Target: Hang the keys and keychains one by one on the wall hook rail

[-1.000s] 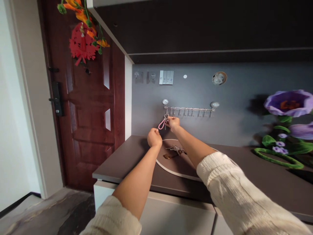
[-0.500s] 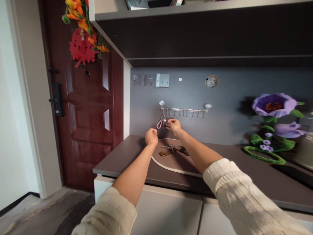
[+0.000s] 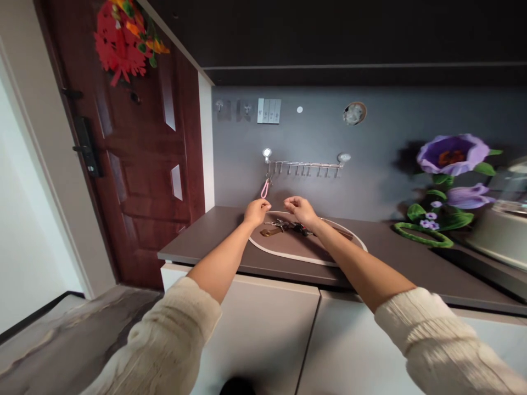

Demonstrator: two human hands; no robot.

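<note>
A pink key loop (image 3: 264, 189) hangs from the leftmost hook of a metal hook rail (image 3: 304, 163) on the grey wall. Below it an oval brown tray (image 3: 329, 252) with a pale rim lies on the dark counter and holds a bunch of keys (image 3: 284, 225) with a brown tag. My left hand (image 3: 256, 211) hovers at the tray's left rim with its fingers curled in a loose fist and nothing in it. Just above the keys is my right hand (image 3: 300, 209), fingers curled and holding nothing, clear of the pink loop.
A dark red door (image 3: 135, 159) with a black lock and a red ornament stands at the left. Large purple fabric flowers (image 3: 450, 156) sit on the counter (image 3: 197, 241) at the right. Wall switches (image 3: 268, 111) are above the rail. White cabinet fronts (image 3: 263, 329) lie below.
My right hand let go of the pink key loop, which now hangs on the rail, and came down over the tray. My left hand stayed beside it. The view tilted down.
</note>
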